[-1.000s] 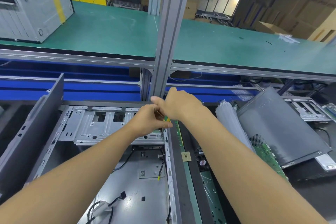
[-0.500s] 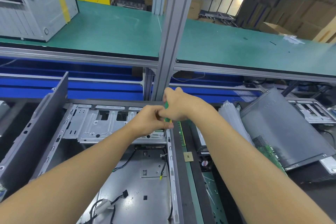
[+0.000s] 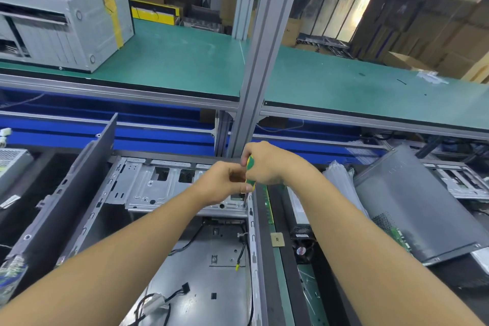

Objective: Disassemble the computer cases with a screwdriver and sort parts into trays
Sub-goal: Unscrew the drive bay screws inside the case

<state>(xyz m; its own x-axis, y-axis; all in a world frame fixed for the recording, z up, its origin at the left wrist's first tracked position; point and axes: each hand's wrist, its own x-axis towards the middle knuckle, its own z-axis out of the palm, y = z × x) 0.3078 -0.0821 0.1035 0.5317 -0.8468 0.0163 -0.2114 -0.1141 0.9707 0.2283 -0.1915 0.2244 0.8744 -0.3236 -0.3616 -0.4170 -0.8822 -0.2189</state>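
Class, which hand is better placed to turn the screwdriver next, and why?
Likely right: the right hand wraps the screwdriver handle; the left hand pinches its lower end, steadying the tip over the drive bracket.

Case floor (image 3: 206,280) open below, drive cage (image 3: 148,188) ahead, raised side panel (image 3: 71,193) walling left, post (image 3: 254,74) beyond

green upper shelf (image 3: 185,66), closed grey case (image 3: 66,24)

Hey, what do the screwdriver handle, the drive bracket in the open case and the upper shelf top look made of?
The screwdriver handle: likely plastic, glossy green with yellow stripes. The drive bracket: bare sheet metal, probably steel, dull silver with stamped cutouts. The shelf top: seemingly a rubbery mat, matte green, faintly scuffed.
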